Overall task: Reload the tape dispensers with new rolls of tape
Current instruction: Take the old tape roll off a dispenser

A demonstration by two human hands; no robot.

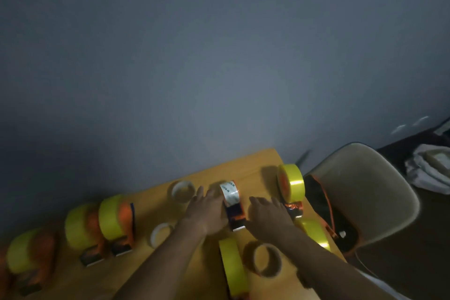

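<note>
Both hands, left (pixel 207 212) and right (pixel 269 214), lay released beside the clear-tape dispenser (pixel 232 204); gripping it seemed next.

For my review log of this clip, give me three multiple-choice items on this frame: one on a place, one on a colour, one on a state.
1. Where is the tape dispenser with the clear printed roll?
A. Between the two hands
B. On the beige chair
C. At the table's far left end

2. What colour is the tape roll lying on its edge nearest the camera?
A. Blue
B. Yellow
C. White

3. How is the right hand?
A. Clenched in a fist
B. Curled round a roll
C. Fingers spread flat, holding nothing

Answers: 1 A, the left hand rests against its left side, the right hand lies just right of it. 2 B, its band shows bright yellow. 3 C, straight fingers lie over the orange wooden table.
</note>
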